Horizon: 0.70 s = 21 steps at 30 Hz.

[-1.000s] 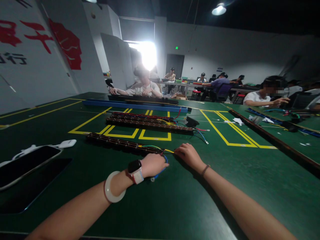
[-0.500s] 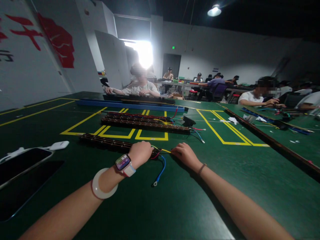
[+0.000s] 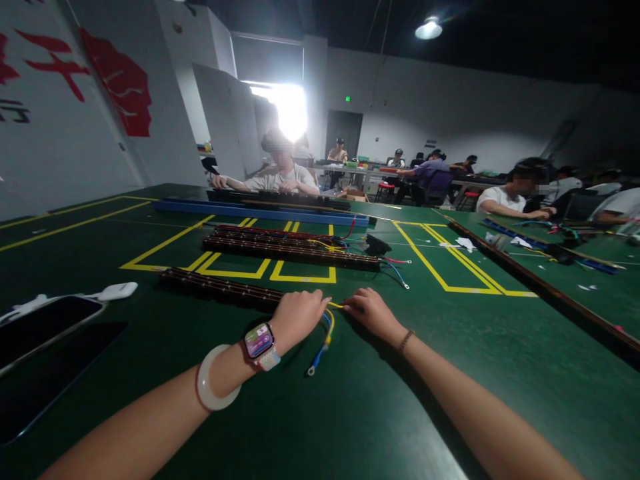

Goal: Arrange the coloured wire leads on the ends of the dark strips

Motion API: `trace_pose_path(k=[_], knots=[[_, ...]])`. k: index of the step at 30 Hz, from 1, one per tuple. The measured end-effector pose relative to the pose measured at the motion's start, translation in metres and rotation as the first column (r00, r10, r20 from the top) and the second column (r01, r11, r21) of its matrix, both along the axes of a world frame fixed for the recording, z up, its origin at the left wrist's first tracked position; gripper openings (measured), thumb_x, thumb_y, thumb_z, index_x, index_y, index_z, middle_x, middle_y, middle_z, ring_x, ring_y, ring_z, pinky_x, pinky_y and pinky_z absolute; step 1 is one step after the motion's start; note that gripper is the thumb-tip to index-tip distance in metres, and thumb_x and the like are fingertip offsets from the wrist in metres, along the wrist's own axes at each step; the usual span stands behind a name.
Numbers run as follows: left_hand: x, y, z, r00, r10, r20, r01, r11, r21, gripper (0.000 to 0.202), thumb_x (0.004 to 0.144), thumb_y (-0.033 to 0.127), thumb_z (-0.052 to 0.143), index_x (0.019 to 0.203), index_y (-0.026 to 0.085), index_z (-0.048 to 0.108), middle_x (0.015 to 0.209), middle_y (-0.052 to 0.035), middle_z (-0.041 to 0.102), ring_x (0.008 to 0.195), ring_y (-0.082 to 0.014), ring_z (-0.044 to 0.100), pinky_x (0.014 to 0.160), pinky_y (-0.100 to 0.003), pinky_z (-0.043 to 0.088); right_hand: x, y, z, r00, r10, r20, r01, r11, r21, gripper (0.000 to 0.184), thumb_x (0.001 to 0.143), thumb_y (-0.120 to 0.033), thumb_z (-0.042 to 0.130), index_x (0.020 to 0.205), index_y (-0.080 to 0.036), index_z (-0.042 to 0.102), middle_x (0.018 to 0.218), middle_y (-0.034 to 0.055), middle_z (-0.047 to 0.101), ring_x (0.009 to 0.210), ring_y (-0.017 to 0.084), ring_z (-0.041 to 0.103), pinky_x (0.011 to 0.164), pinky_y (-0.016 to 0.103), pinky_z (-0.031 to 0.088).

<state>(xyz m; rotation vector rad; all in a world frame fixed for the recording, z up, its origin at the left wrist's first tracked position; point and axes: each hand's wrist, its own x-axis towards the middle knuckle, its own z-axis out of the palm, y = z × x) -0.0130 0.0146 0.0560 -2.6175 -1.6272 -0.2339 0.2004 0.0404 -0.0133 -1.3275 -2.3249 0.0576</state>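
A long dark bar with copper-coloured strips (image 3: pixel 220 285) lies on the green table, its right end hidden behind my left hand (image 3: pixel 303 320). The fingers of that hand are closed at the wires by the bar's end. From its fingertips a short stretch of yellow wire (image 3: pixel 336 306) runs to my right hand (image 3: pixel 371 313), which pinches it with closed fingers. Below the left fingertips a yellow lead hangs beside a blue wire (image 3: pixel 318 357), which ends in a ring terminal (image 3: pixel 311 371) resting on the table.
Beyond lie several similar bars (image 3: pixel 290 250) with coloured leads, a black piece (image 3: pixel 377 245) and a blue channel (image 3: pixel 260 212). Phones (image 3: pixel 50 327) are at the left. A long dark bar (image 3: pixel 540 287) slants along the right. A person (image 3: pixel 293 175) sits opposite; others work further back.
My left hand has slid right along the bar to the wires, closer to my right hand. A yellow lead now hangs beside the blue wire. The right hand has barely moved.
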Motion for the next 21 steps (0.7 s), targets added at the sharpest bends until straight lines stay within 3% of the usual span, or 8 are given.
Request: trace_pose_path(k=[3,6,8,12,15,21], knots=[[0.001,-0.009,-0.001,0.999,-0.033,0.029,0.035,0.997,-0.063,0.051,0.093,0.04,0.024,0.083,0.012,0.065,0.076,-0.0161,0.066,0.073,-0.0263,0.066,0.065,-0.034,0.046,0.001,-0.002,0.006,1.0,-0.004,0.01,0.004,0.999,-0.048,0.027,0.09,-0.04,0.05,0.094,-0.022,0.069,0.087,0.0054,0.063,0.083,0.016,0.053,0.077,0.029,0.038],[0.001,-0.015,-0.001,0.989,-0.047,0.141,0.081,0.967,-0.242,0.045,0.09,0.042,0.034,0.074,0.013,0.064,0.074,-0.015,0.066,0.068,-0.0246,0.065,0.064,-0.033,0.046,0.001,-0.006,0.014,0.999,0.011,0.032,-0.008,0.995,-0.102,0.033,0.087,-0.048,0.051,0.095,-0.022,0.069,0.089,0.0059,0.063,0.085,0.017,0.053,0.079,0.031,0.038],[0.002,-0.015,-0.005,0.967,-0.008,0.255,0.116,0.903,-0.414,0.039,0.087,0.043,0.04,0.074,0.014,0.062,0.066,-0.0103,0.065,0.056,-0.0201,0.062,0.06,-0.031,0.046,0.001,-0.009,0.018,0.999,0.025,0.043,-0.019,0.991,-0.133,0.038,0.082,-0.053,0.055,0.097,-0.021,0.069,0.091,0.0067,0.063,0.088,0.018,0.054,0.08,0.032,0.038],[0.007,-0.006,-0.02,0.886,0.164,0.433,0.202,0.704,-0.681,0.032,0.085,0.042,0.042,0.082,0.014,0.056,0.06,-0.004,0.061,0.046,-0.0157,0.057,0.05,-0.028,0.045,-0.001,-0.015,0.019,0.999,0.031,0.03,-0.024,0.975,-0.22,0.044,0.071,-0.053,0.068,0.097,-0.018,0.066,0.09,0.0068,0.062,0.086,0.019,0.054,0.075,0.03,0.041],[0.012,0.001,-0.03,0.755,0.29,0.588,0.343,0.589,-0.732,0.027,0.086,0.036,0.042,0.079,0.012,0.053,0.066,-0.0041,0.061,0.055,-0.0142,0.06,0.056,-0.027,0.049,-0.006,-0.019,0.017,1.0,0.018,0.012,-0.013,0.951,-0.31,0.038,0.069,-0.043,0.072,0.093,-0.015,0.064,0.087,0.0063,0.062,0.079,0.018,0.054,0.068,0.027,0.041],[0.016,-0.008,-0.029,0.412,0.567,0.713,0.534,0.484,-0.693,0.012,0.084,0.024,0.05,0.087,0.012,0.052,0.083,-0.0055,0.063,0.079,-0.0137,0.064,0.083,-0.033,0.049,-0.011,-0.02,0.018,0.997,-0.058,-0.043,0.037,0.925,-0.377,0.01,0.076,-0.023,0.062,0.082,-0.014,0.063,0.081,0.0057,0.064,0.071,0.015,0.056,0.062,0.024,0.041]])
